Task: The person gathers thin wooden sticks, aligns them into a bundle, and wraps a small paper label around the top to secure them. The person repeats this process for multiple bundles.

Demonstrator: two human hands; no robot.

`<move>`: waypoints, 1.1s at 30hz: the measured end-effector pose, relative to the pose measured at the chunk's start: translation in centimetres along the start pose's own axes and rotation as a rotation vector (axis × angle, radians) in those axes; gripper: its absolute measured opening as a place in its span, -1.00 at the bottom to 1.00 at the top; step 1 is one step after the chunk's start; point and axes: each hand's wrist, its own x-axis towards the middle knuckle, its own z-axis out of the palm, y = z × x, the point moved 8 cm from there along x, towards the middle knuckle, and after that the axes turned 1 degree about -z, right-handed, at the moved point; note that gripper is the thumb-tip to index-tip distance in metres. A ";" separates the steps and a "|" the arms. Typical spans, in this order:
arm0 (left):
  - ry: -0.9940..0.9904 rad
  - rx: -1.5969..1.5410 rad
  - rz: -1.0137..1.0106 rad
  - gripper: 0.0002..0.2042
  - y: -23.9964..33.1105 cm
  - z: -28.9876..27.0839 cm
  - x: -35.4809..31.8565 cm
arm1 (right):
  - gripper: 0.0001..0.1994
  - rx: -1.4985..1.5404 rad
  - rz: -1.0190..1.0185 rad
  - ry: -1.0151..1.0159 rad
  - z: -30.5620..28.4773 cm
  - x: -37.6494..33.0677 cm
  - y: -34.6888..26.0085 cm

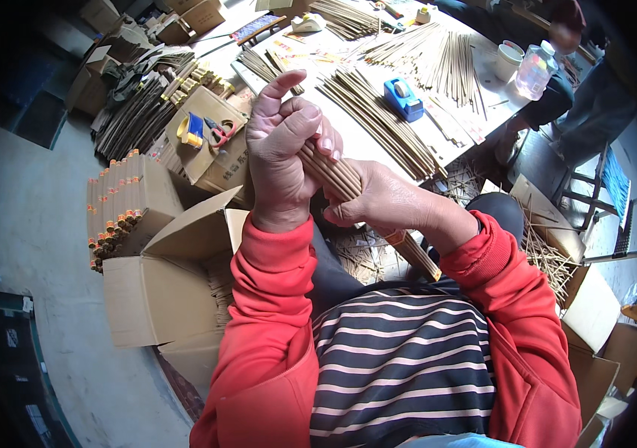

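A bundle of thin brown incense sticks (331, 173) slants across my lap, its lower end reaching out below my right wrist with an orange band around it. My left hand (283, 142) is closed around the bundle's upper end, with the index finger sticking up. Lower down, my right hand (382, 196) wraps the bundle's middle, its thumb lying along the sticks. The very top of the bundle is hidden in my left palm. Just beyond my hands, a long row of loose incense sticks (378, 119) lies on the white table (333, 54).
A blue tape dispenser (403, 100), more sticks, a white tub (509, 61) and a clear plastic jar (536, 71) stand on the table. At left are an open carton (133, 299), banded bundles (115, 198), and red-handled scissors (220, 134) on a box. Another person sits at far right.
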 end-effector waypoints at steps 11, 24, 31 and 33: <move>0.153 0.148 0.115 -0.12 0.1 0.3 -1.3 | -0.80 -0.322 -0.070 0.315 -1.7 -0.7 -1.4; 0.224 0.054 0.036 -0.34 -0.4 -0.6 -1.4 | -0.78 -0.281 -0.070 0.304 -1.2 -0.8 -0.7; 0.126 0.079 -0.065 -0.45 -1.1 -0.7 -1.1 | -0.76 -0.153 0.048 0.214 -0.7 -0.5 -0.2; 0.162 0.102 -0.044 -0.43 -1.3 -0.5 -1.1 | -0.77 -0.270 -0.016 0.275 -1.6 -0.6 0.1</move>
